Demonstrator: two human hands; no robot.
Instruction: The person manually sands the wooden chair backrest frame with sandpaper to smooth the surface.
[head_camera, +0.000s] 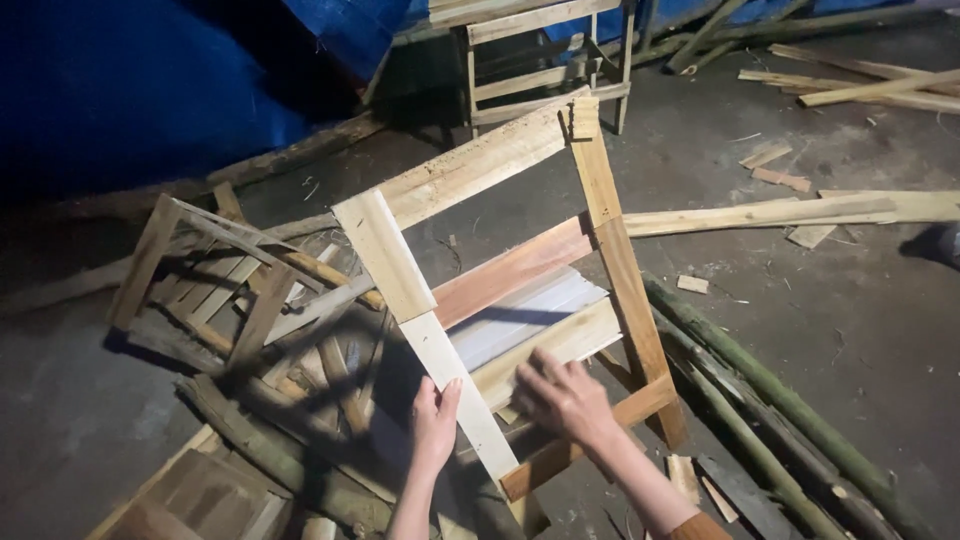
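Your left hand (433, 425) had its fingers wrapped around the pale side board (425, 325) of a wooden frame (520, 270), holding it near the low end. Your right hand (562, 398) lay open and flat, fingers spread, on the pale cross slat (548, 350), pressing down and not gripping anything. Both hands were touching the frame, and it stretched away from your fingers, up and a little to the right, leaning like a small ladder. Its long way ran from you toward the far top board (480, 165). The side board under your left hand ran up and to the left, while the brown side board (620, 260) stood on the right, past your right hand. Between the two side boards were a reddish slat (515, 268) and a grey-white slat (525, 315), just above the pale one. Your right hand was nearer to the middle slats; your left hand was nearer to the frame's left edge. To the left lay another wooden frame (210, 280), tipped on some logs. Green bamboo poles (760, 400) lay on the ground just right of the frame. Loose planks (780, 212) and small wood bits lay farther off on the dark floor (850, 310), and a blue sheet (130, 80) hung at the back left.
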